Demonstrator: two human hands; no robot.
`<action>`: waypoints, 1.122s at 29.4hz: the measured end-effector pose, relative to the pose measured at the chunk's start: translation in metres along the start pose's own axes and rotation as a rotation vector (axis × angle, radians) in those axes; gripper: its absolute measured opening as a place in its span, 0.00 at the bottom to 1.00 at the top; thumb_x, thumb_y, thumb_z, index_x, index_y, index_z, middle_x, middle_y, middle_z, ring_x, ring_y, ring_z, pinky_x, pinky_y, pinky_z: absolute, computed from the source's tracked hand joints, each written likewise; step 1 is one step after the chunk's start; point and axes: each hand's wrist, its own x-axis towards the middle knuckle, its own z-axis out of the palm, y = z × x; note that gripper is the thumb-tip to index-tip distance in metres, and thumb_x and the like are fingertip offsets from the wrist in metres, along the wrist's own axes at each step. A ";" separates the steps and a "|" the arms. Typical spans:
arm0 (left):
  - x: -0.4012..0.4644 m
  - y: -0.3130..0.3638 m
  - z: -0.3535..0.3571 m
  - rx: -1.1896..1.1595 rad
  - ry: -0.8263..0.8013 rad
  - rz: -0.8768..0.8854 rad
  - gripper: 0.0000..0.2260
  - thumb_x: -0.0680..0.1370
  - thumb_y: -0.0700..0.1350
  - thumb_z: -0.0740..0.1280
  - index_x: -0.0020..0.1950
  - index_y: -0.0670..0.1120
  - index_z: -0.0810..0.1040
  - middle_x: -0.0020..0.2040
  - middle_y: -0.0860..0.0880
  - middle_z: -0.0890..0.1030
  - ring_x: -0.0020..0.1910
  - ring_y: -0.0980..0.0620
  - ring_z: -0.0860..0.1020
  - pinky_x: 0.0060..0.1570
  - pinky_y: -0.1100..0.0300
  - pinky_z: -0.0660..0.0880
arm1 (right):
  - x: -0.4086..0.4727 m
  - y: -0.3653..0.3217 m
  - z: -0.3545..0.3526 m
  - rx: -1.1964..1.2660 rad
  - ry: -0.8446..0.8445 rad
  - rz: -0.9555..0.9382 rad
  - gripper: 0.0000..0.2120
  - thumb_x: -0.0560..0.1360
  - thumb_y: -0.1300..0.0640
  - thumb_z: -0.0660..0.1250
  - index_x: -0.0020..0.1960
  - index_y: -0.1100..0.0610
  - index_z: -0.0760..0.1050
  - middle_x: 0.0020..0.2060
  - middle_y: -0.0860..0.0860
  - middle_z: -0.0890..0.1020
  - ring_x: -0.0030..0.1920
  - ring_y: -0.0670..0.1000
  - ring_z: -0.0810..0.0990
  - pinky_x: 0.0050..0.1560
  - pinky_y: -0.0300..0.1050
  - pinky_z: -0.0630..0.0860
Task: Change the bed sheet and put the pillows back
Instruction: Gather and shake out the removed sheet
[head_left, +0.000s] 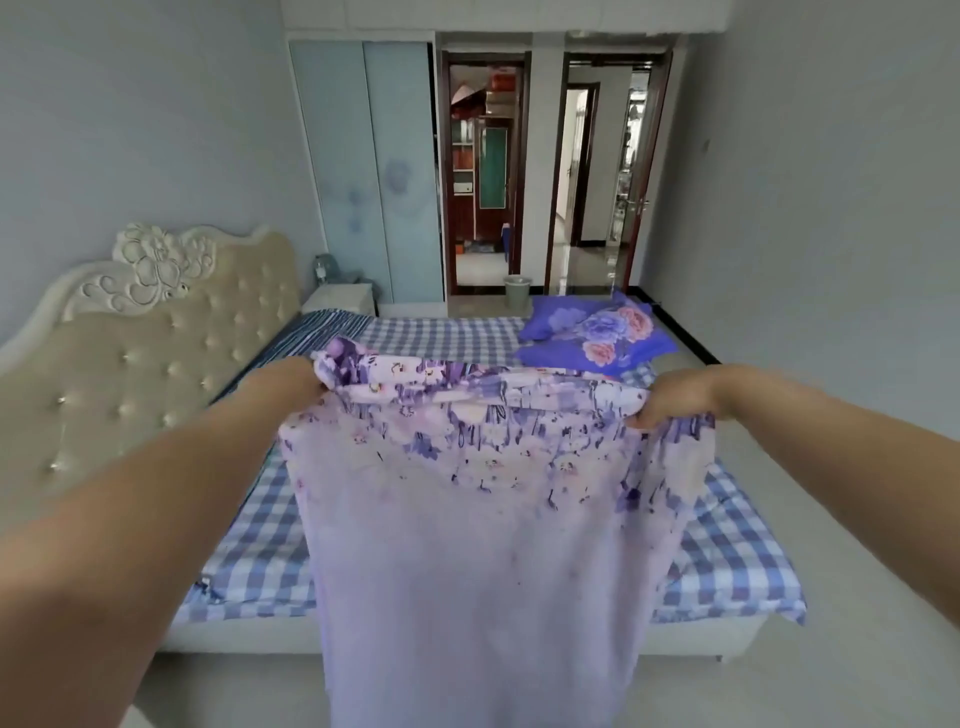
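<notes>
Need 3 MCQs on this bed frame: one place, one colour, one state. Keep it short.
1. Where are the purple floral pillows?
A. at the headboard
B. on the bed's far right corner
C. on the floor

2. What colour is the checked sheet on the bed?
A. blue and white
B. red
C. green

3. How is the lilac floral sheet held?
A. left hand only
B. lying flat, untouched
C. both hands grip its top edge, the rest hanging

Answers: 1 B, they lie stacked there; 2 A, blue-white checks; 3 C, left hand and right hand pinch the edge.
</notes>
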 end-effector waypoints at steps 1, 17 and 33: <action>0.001 -0.001 -0.012 -0.202 -0.106 -0.067 0.14 0.80 0.43 0.61 0.63 0.38 0.73 0.58 0.40 0.75 0.53 0.40 0.77 0.55 0.48 0.78 | -0.004 -0.004 -0.010 0.069 -0.074 0.001 0.14 0.73 0.45 0.70 0.47 0.55 0.80 0.43 0.54 0.80 0.32 0.48 0.79 0.38 0.43 0.72; 0.050 0.112 -0.214 -1.957 0.646 0.310 0.11 0.80 0.41 0.53 0.59 0.47 0.70 0.51 0.43 0.76 0.45 0.44 0.76 0.38 0.49 0.76 | 0.009 -0.131 -0.234 1.570 0.731 -0.506 0.07 0.77 0.58 0.60 0.43 0.58 0.75 0.21 0.50 0.79 0.17 0.46 0.74 0.17 0.31 0.64; 0.508 0.303 -0.255 -1.819 0.628 0.046 0.12 0.81 0.38 0.51 0.53 0.45 0.73 0.45 0.43 0.74 0.37 0.49 0.73 0.36 0.56 0.73 | 0.464 -0.124 -0.459 1.358 0.679 -0.524 0.17 0.76 0.54 0.64 0.64 0.55 0.73 0.46 0.52 0.81 0.43 0.50 0.80 0.44 0.43 0.77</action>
